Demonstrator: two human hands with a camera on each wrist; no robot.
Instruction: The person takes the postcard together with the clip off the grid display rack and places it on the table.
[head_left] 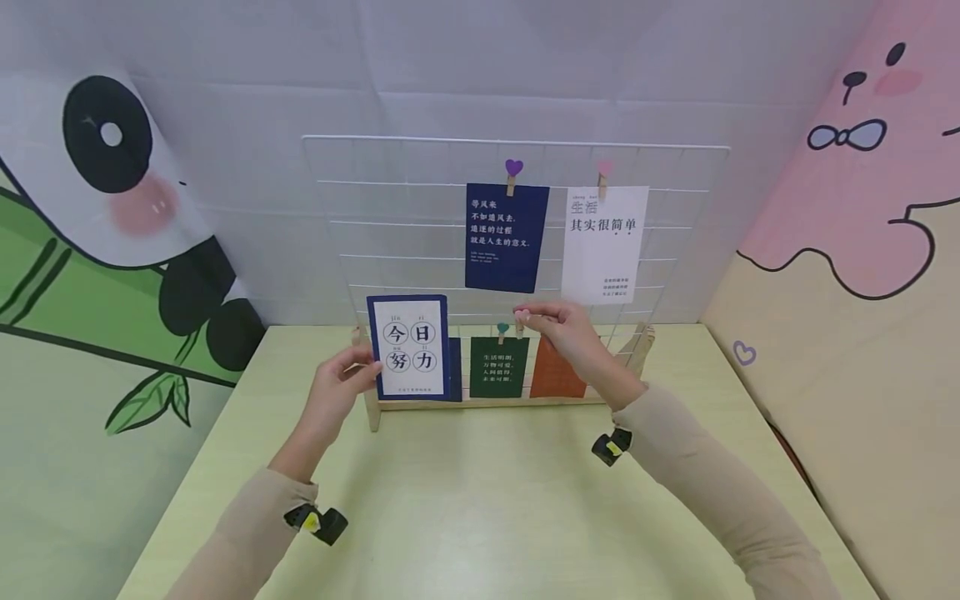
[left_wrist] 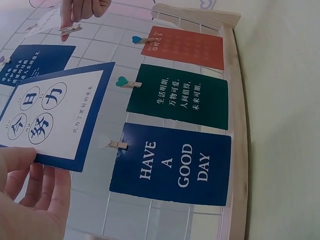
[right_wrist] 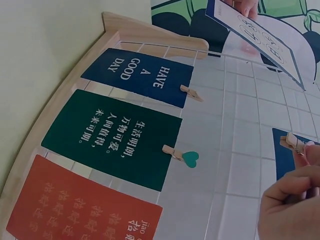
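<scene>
Blue-bordered white card point(head_left: 409, 342) is, as it seems, the one visible piece left to fasten; the left hand point(head_left: 337, 387) holds it at its left edge between thumb and fingers, in front of the left part of the wire rack point(head_left: 420, 406) on the desk point(head_left: 480, 508). The right hand point(head_left: 573, 333), its grip narrow, pinches a pink-hearted peg point(head_left: 522, 317) well to the right, apart from that card. Five cards look done, each clipped at its top: higher up, a dark blue card point(head_left: 504, 262) and, right of it, a white card point(head_left: 604, 254); below, left to right, a "HAVE A GOOD DAY" card point(left_wrist: 170, 167), a green card point(head_left: 498, 375) and an orange card point(head_left: 553, 379). Whether more cards wait out of view cannot be told.
</scene>
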